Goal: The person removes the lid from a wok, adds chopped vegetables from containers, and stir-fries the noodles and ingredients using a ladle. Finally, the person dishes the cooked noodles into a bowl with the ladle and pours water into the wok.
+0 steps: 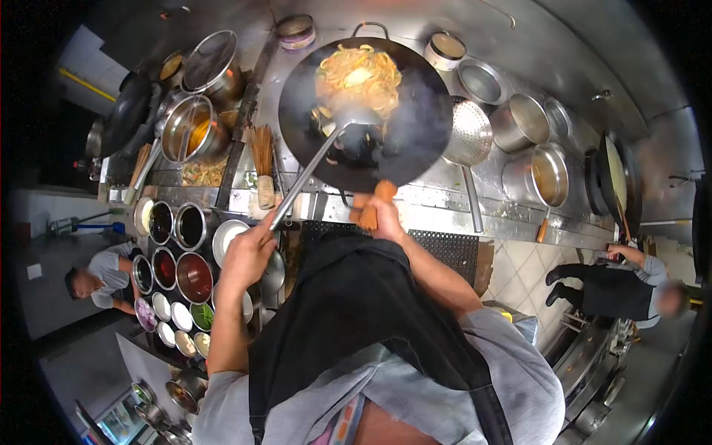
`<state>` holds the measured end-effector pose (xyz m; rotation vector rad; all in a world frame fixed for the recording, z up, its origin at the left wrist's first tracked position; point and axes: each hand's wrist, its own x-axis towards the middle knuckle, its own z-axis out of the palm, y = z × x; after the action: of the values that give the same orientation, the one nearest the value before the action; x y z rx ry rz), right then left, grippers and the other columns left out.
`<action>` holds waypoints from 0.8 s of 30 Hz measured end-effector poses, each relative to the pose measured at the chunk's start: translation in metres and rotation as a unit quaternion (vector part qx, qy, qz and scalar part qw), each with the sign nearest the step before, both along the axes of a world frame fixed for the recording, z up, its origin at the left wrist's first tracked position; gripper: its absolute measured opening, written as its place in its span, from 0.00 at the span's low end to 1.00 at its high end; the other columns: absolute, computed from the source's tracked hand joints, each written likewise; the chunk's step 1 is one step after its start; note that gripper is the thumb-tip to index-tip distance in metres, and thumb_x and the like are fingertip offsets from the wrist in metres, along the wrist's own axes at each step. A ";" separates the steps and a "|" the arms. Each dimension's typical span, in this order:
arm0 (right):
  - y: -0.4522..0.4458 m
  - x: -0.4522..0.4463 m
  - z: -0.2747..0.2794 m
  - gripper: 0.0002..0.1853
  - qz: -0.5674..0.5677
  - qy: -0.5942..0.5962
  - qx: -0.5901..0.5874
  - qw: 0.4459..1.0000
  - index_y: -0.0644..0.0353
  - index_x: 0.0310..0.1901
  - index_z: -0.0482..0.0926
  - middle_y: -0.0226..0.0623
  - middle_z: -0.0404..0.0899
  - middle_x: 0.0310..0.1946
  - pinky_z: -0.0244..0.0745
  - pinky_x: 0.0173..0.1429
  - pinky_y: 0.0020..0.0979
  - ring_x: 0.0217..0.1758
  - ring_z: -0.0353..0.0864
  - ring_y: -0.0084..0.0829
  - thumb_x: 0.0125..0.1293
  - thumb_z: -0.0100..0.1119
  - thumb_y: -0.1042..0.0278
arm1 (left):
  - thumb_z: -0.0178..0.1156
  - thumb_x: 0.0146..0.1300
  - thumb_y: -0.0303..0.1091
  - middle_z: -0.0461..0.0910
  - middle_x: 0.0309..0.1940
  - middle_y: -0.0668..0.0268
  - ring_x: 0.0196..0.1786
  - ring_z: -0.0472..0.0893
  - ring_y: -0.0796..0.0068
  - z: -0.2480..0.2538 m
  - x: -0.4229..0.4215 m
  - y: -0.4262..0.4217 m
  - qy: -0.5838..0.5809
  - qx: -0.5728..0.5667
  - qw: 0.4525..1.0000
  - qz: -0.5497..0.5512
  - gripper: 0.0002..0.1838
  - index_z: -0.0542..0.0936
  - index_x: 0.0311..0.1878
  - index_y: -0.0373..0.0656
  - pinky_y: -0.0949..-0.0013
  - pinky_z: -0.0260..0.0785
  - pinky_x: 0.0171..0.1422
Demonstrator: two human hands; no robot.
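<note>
My left hand [251,252] is closed round the handle of a long metal ladle [315,159], whose bowl rests against the food inside a large black wok [423,122]. Steam rises over the noodles [358,78] heaped in the wok's far half. At the near rim, my right hand [386,216] grips an orange-brown cloth [367,213] around the wok's near handle, which the cloth mostly hides.
Right of the wok lie a perforated strainer [469,133] and several metal pots [520,123]. A bamboo brush [262,159] stands at the left, beyond sauce containers [194,277]. One person [111,274] is at far left, another [615,289] at far right.
</note>
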<state>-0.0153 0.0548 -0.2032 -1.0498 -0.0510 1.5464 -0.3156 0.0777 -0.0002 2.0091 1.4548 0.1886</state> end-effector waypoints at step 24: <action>0.133 0.054 0.017 0.12 0.047 0.039 -0.045 0.997 0.69 0.44 0.74 0.51 0.81 0.41 0.86 0.44 0.47 0.41 0.85 0.46 0.66 0.48 0.69 | 0.64 0.64 0.30 0.83 0.45 0.44 0.47 0.85 0.51 0.046 0.026 0.068 0.030 -0.026 0.998 0.043 0.30 0.73 0.70 0.43 0.60 0.74 0.54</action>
<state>0.0388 0.1882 -0.1860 -1.0684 0.0244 1.6865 -0.2898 0.1459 0.0457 1.9271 1.5695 0.1252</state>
